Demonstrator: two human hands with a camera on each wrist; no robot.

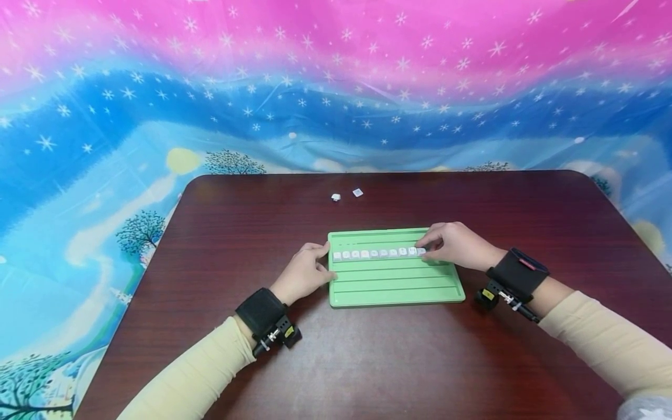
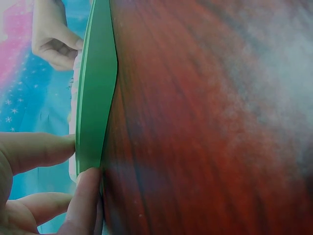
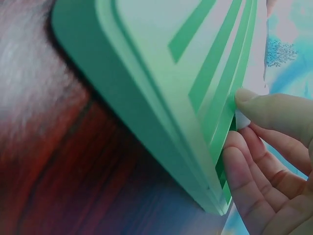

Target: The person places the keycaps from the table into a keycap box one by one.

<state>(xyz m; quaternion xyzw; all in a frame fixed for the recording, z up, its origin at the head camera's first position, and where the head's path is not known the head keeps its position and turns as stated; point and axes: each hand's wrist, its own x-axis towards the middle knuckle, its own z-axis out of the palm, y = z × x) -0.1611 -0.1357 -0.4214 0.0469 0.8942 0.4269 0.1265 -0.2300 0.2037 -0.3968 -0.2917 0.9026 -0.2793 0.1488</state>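
A light-green grooved tray lies on the table, with a row of small white keycaps along one of its upper grooves. At its left edge, my left hand grips the side, thumb and fingers against the rim. In the left wrist view, the fingertips press the green side wall. My right hand pinches a white keycap at the right end of the row, between thumb and fingers. The fingers partly cover that keycap, and its marking is hidden.
Two loose white keycaps, a left one and a right one, lie behind the tray near the far edge of the dark wooden table. A snowflake-patterned cloth hangs behind the table.
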